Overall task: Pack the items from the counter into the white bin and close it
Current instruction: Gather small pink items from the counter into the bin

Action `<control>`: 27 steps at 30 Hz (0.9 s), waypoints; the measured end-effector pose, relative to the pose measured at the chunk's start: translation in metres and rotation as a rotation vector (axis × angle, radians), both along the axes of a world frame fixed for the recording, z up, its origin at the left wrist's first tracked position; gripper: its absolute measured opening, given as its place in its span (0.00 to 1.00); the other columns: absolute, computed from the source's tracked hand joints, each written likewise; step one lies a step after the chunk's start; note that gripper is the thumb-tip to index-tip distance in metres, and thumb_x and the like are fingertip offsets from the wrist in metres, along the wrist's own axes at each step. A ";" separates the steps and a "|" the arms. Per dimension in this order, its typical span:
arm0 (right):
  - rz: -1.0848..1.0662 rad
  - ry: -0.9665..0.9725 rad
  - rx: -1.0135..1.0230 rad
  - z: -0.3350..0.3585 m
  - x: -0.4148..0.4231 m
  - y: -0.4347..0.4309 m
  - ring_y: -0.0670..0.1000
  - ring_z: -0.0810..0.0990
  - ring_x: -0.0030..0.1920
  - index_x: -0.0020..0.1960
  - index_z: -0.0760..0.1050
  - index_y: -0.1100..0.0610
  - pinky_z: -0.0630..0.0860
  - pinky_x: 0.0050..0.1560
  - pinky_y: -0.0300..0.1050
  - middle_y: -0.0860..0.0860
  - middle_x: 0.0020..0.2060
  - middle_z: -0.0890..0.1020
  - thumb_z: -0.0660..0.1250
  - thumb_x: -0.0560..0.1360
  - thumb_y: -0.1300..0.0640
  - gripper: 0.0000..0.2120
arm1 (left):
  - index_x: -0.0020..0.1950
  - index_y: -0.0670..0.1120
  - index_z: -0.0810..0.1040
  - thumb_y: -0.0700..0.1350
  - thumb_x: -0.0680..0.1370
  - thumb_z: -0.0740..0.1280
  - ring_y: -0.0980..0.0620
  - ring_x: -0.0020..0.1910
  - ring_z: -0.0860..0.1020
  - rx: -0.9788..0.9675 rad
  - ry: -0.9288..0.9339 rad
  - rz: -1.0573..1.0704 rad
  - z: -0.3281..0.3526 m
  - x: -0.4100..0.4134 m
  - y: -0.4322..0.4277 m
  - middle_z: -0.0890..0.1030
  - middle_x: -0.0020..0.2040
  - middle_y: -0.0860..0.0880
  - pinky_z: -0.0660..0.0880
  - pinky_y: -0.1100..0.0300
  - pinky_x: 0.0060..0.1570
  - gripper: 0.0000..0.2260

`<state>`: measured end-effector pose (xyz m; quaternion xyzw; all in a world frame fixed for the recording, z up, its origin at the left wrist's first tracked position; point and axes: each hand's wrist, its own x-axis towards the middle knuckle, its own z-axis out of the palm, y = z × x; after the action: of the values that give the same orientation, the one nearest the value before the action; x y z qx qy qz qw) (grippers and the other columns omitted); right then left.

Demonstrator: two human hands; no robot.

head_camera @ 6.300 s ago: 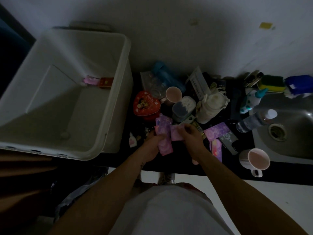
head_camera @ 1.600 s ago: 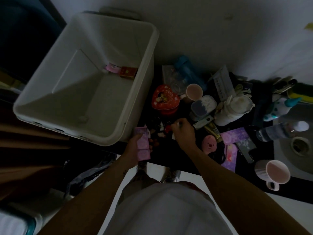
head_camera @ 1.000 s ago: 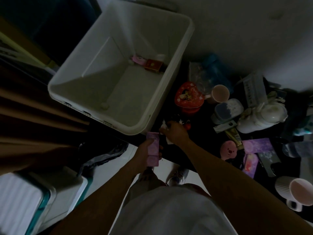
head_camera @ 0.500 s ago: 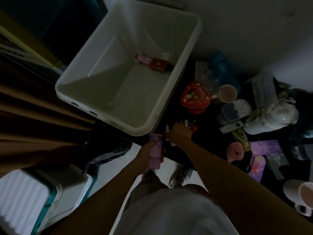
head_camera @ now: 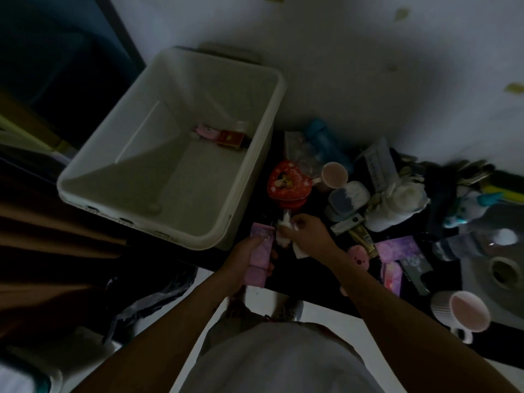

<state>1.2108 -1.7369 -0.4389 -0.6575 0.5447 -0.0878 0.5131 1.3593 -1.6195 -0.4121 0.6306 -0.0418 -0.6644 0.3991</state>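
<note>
Fingers of the left hand (head_camera: 246, 252) wrap a pink packet (head_camera: 259, 256) just off the bin's (head_camera: 249, 177) near corner, and the right hand (head_camera: 307, 232) pinches something small and white (head_camera: 284, 225) over the cluttered counter (head_camera: 317, 275). Bin's open, nearly empty.

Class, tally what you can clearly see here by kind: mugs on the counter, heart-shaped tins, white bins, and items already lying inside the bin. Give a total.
Pink ceramic mugs: 2
Red heart-shaped tin: 1
Open white plastic bin: 1
Items in bin: 2, pink packet, red box
Total: 6
</note>
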 end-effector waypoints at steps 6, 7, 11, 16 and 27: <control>-0.099 -0.108 -0.132 0.049 -0.030 -0.019 0.36 0.76 0.37 0.50 0.79 0.53 0.69 0.34 0.25 0.42 0.40 0.79 0.73 0.72 0.48 0.12 | 0.46 0.44 0.80 0.49 0.80 0.64 0.50 0.29 0.81 -0.163 0.008 0.024 0.031 -0.024 -0.040 0.83 0.33 0.46 0.79 0.57 0.30 0.10; -0.118 -0.133 -0.164 0.057 -0.034 -0.021 0.33 0.77 0.38 0.50 0.79 0.53 0.69 0.36 0.23 0.43 0.42 0.80 0.73 0.72 0.49 0.11 | 0.47 0.45 0.80 0.49 0.80 0.64 0.50 0.29 0.81 -0.216 -0.011 0.009 0.038 -0.027 -0.046 0.83 0.34 0.46 0.79 0.57 0.30 0.09; -0.162 -0.200 -0.277 0.082 -0.042 -0.027 0.35 0.78 0.39 0.45 0.79 0.48 0.71 0.39 0.27 0.44 0.40 0.82 0.74 0.71 0.46 0.07 | 0.43 0.48 0.83 0.50 0.80 0.65 0.50 0.29 0.81 -0.343 -0.054 -0.054 0.069 -0.029 -0.066 0.84 0.35 0.46 0.78 0.56 0.29 0.10; -0.200 -0.283 -0.336 0.112 -0.034 -0.034 0.40 0.79 0.41 0.47 0.80 0.49 0.73 0.42 0.34 0.45 0.43 0.82 0.74 0.70 0.44 0.11 | 0.45 0.47 0.82 0.51 0.78 0.67 0.49 0.30 0.81 -0.410 -0.086 -0.053 0.106 -0.006 -0.091 0.83 0.34 0.45 0.77 0.57 0.30 0.09; -0.212 -0.449 -0.342 0.165 0.053 -0.049 0.42 0.83 0.43 0.49 0.79 0.44 0.78 0.42 0.38 0.41 0.44 0.84 0.72 0.71 0.41 0.10 | 0.45 0.39 0.79 0.45 0.79 0.63 0.48 0.27 0.78 -0.541 -0.134 -0.002 0.142 0.090 -0.122 0.82 0.36 0.44 0.76 0.58 0.30 0.10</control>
<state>1.2639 -1.7858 -0.2740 -0.6382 0.4604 -0.3743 0.4905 1.4497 -1.7416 -0.2703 0.5436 -0.2445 -0.5862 0.5487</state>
